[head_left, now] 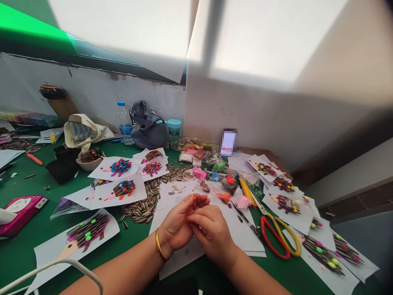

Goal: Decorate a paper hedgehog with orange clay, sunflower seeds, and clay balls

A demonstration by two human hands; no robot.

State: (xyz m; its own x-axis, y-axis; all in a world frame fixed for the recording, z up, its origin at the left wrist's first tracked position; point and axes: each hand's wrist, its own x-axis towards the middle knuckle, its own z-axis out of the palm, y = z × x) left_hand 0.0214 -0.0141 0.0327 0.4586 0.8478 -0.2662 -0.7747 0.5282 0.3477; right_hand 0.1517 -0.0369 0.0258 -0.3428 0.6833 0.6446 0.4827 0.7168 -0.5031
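My left hand [178,223], with a gold bangle at the wrist, is held palm up above white paper [172,262]. A small orange bit shows near its fingertips. My right hand [213,231] lies against the left palm, its fingers bent together; what they hold, if anything, is hidden. Just beyond the hands are lumps of soft clay: orange [223,196], light pink [243,202], red [230,179] and bright pink [199,173]. Striped sunflower seeds [143,209] are heaped to the left of the paper.
Red-and-yellow scissors [276,233], a black pen [250,223] and a yellow tool [246,190] lie right. Hedgehog pictures flank both sides [87,233] [325,254]. A phone [228,142], bottle [124,125] and grey bag [149,129] stand behind. A white cable [76,264] crosses front left.
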